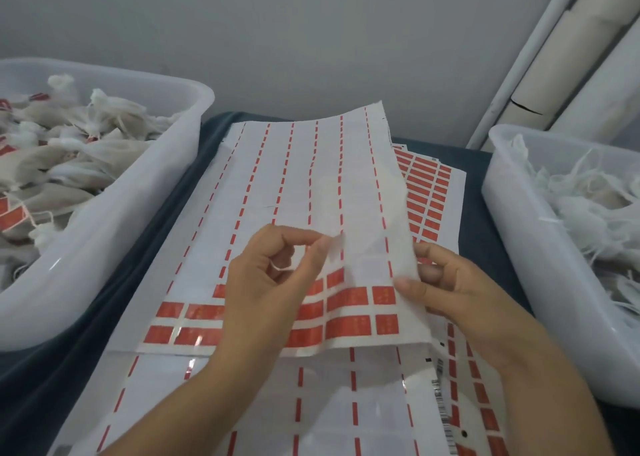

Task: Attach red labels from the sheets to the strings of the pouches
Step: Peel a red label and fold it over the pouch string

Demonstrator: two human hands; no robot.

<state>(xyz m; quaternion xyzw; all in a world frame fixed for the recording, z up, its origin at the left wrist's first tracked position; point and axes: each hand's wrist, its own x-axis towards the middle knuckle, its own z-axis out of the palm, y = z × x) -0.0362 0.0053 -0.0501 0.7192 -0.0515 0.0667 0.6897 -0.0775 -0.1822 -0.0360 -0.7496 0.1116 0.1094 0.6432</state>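
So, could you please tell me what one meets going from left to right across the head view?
Left tub of labelled pouches → left hand → top label sheet → right hand → right tub of unlabelled pouches.

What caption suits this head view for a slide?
Left hand and right hand hold a mostly peeled label sheet between two pouch bins.

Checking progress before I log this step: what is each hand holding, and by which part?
Right hand grips the top label sheet by its right edge. Left hand pinches something pale at its fingertips; what it is cannot be told.
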